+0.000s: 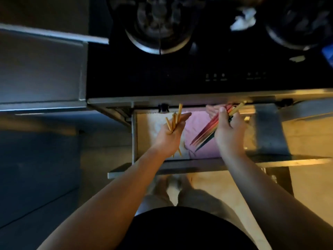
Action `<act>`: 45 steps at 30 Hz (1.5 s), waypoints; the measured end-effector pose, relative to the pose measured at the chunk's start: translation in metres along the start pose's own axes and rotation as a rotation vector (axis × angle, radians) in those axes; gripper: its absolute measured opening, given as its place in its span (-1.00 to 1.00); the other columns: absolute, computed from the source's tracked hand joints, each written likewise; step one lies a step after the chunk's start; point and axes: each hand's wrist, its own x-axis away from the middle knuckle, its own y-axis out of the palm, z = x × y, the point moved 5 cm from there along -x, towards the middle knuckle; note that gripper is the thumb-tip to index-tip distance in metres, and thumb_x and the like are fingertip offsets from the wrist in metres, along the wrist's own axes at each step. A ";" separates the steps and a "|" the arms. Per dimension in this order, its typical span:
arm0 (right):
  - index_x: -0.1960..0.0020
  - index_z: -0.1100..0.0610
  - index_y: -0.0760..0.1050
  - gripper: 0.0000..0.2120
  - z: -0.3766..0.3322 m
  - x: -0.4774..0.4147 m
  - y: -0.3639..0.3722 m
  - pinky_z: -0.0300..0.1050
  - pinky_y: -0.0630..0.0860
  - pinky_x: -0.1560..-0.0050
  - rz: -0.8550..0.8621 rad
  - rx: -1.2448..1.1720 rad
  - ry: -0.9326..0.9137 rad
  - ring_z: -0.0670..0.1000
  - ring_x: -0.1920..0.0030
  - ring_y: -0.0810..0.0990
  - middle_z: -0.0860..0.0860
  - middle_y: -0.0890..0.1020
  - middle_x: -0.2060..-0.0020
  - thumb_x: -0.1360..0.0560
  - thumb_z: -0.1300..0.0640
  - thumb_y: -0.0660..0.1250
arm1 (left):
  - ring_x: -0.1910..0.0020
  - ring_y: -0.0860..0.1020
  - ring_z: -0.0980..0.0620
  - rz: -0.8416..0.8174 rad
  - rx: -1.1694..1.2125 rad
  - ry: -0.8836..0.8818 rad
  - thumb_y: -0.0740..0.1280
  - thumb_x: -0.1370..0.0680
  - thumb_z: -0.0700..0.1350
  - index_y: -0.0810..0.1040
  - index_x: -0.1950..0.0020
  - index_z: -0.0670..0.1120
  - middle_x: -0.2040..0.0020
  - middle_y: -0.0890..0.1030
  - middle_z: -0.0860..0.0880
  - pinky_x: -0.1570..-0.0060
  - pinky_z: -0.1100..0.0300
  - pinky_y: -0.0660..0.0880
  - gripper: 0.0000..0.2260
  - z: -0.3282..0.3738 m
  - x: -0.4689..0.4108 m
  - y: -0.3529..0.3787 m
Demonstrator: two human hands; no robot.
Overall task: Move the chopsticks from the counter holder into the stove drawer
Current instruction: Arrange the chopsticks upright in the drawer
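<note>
Bamboo chopsticks [174, 121] sit gripped in the left hand [170, 136] at frame centre; the right hand [229, 130] clutches coloured chopsticks [207, 131], both above the open stove drawer [162, 167].

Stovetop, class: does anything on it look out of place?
Yes: a crumpled white wad, cloth or paper, lies on the black stovetop beside the right burner, an odd place for something that might burn.
</note>
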 end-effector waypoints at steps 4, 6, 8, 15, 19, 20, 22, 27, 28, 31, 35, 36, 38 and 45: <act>0.13 0.02 0.41 -0.80 0.059 -0.025 0.034 -0.24 0.51 0.20 -0.056 0.010 0.097 -0.06 0.25 0.62 0.08 0.61 0.24 -0.63 0.01 0.15 | -0.27 0.42 0.26 0.034 -0.012 -0.077 0.14 -0.69 -0.19 0.52 -0.33 -0.03 -0.24 0.52 0.09 -0.13 0.61 0.31 -0.73 -0.063 -0.042 0.023; 0.20 -0.05 0.37 -0.77 0.090 -0.035 0.054 -0.36 0.50 0.23 -0.100 0.019 0.138 -0.25 0.32 0.57 -0.04 0.57 0.31 -0.63 0.02 0.15 | -0.30 0.45 0.17 0.055 0.013 -0.118 0.15 -0.68 -0.21 0.51 -0.29 0.00 -0.27 0.54 0.04 -0.27 0.43 0.37 -0.74 -0.095 -0.063 0.032; 0.21 -0.05 0.39 -0.76 0.119 -0.042 0.075 -0.39 0.51 0.20 -0.149 0.019 0.185 -0.28 0.31 0.57 -0.10 0.56 0.32 -0.63 0.05 0.15 | -0.33 0.48 0.07 0.095 0.016 -0.162 0.17 -0.68 -0.20 0.52 -0.22 0.06 -0.29 0.56 -0.04 -0.39 0.13 0.37 -0.77 -0.128 -0.081 0.036; 0.06 0.19 0.40 -0.85 0.185 -0.078 0.130 -0.50 0.40 0.39 -0.286 0.077 0.286 -0.33 0.49 0.49 -0.13 0.39 0.38 -0.64 0.17 0.13 | -0.07 0.60 0.08 0.159 0.035 -0.399 0.21 -0.64 -0.13 0.59 -0.24 0.02 -0.05 0.63 0.03 -0.21 -0.02 0.54 -0.76 -0.220 -0.137 0.034; -0.15 0.33 0.50 -0.74 0.204 -0.101 0.161 -0.56 0.27 0.53 -0.441 0.137 0.255 -0.48 0.59 0.36 0.04 0.54 0.22 -0.65 0.20 0.10 | -0.10 0.62 0.04 0.158 0.073 -0.472 0.25 -0.63 -0.19 0.56 -0.30 -0.11 -0.07 0.63 -0.07 -0.13 0.09 0.59 -0.75 -0.246 -0.162 0.028; -0.14 0.33 0.50 -0.73 0.209 -0.105 0.167 -0.56 0.25 0.55 -0.471 0.155 0.271 -0.48 0.62 0.33 -0.01 0.53 0.26 -0.66 0.19 0.10 | -0.09 0.63 0.01 0.159 0.073 -0.478 0.26 -0.63 -0.22 0.57 -0.28 -0.14 -0.04 0.63 -0.09 -0.10 0.09 0.60 -0.76 -0.250 -0.167 0.027; 0.11 0.22 0.48 -0.77 0.227 -0.113 0.184 -0.51 0.24 0.58 -0.485 0.178 0.339 -0.33 0.65 0.41 -0.15 0.49 0.49 -0.64 0.16 0.15 | -0.03 0.64 -0.07 0.165 0.046 -0.496 0.28 -0.61 -0.25 0.59 -0.16 -0.17 0.07 0.64 -0.10 -0.07 0.05 0.61 -0.83 -0.257 -0.173 0.027; 0.25 0.09 0.45 -0.80 0.271 -0.117 0.220 -0.19 0.34 0.21 -0.492 0.213 0.387 0.03 0.20 0.48 0.05 0.49 0.31 -0.54 0.10 0.30 | 0.29 0.59 -0.02 0.190 -0.179 -0.513 0.44 -0.52 -0.15 0.58 0.20 -0.04 0.30 0.59 -0.04 0.26 0.15 0.53 -0.89 -0.262 -0.170 0.028; 0.14 0.11 0.50 -0.91 0.275 -0.115 0.220 -0.20 0.33 0.22 -0.498 0.193 0.404 0.03 0.15 0.48 0.05 0.49 0.28 -0.54 0.15 0.29 | 0.26 0.60 -0.07 0.196 -0.252 -0.502 0.43 -0.52 -0.12 0.61 0.15 -0.05 0.27 0.62 -0.07 0.26 0.14 0.53 -0.94 -0.260 -0.167 0.027; -0.16 0.25 0.50 -0.80 0.280 -0.110 0.215 -0.17 0.40 0.22 -0.529 0.155 0.486 0.05 0.06 0.46 0.06 0.49 0.23 -0.56 0.25 0.24 | 0.10 0.64 -0.16 0.206 -0.364 -0.496 0.38 -0.51 -0.15 0.67 0.04 -0.09 0.13 0.68 -0.14 0.17 0.07 0.58 -0.91 -0.258 -0.159 0.024; -0.33 0.21 0.41 -0.64 0.272 -0.101 0.190 -0.05 0.46 -0.08 -0.558 0.162 0.549 0.04 -0.05 0.46 0.11 0.52 -0.11 -0.56 0.14 0.26 | 0.06 0.63 -0.15 0.173 -0.394 -0.546 0.33 -0.55 -0.11 0.61 -0.03 -0.09 0.11 0.66 -0.11 0.19 0.17 0.53 -0.88 -0.252 -0.140 0.025; -0.36 0.18 0.40 -0.60 0.267 -0.098 0.182 -0.02 0.47 -0.16 -0.557 0.172 0.545 0.04 -0.09 0.47 0.11 0.52 -0.20 -0.56 0.10 0.28 | -0.06 0.62 -0.15 0.167 -0.389 -0.568 0.34 -0.56 -0.09 0.56 -0.23 -0.09 -0.08 0.65 -0.13 0.04 0.10 0.58 -0.74 -0.249 -0.132 0.026; -0.40 0.16 0.38 -0.56 0.251 -0.091 0.166 -0.02 0.43 -0.26 -0.570 0.184 0.517 0.07 -0.24 0.49 0.09 0.48 -0.34 -0.56 0.06 0.28 | -0.19 0.58 -0.16 0.145 -0.442 -0.587 0.34 -0.56 -0.03 0.41 -0.44 -0.06 -0.27 0.58 -0.15 -0.14 -0.03 0.56 -0.55 -0.240 -0.116 0.028; -0.50 0.01 0.20 -0.52 0.169 -0.052 0.097 -0.03 0.43 -0.25 -0.762 0.314 0.323 0.20 -0.34 0.46 0.14 0.46 -0.38 -0.62 -0.01 0.17 | -0.30 0.48 -0.19 0.066 -0.614 -0.578 0.24 -0.56 0.12 0.31 -0.50 0.06 -0.41 0.45 -0.11 -0.25 -0.11 0.47 -0.49 -0.178 -0.046 0.037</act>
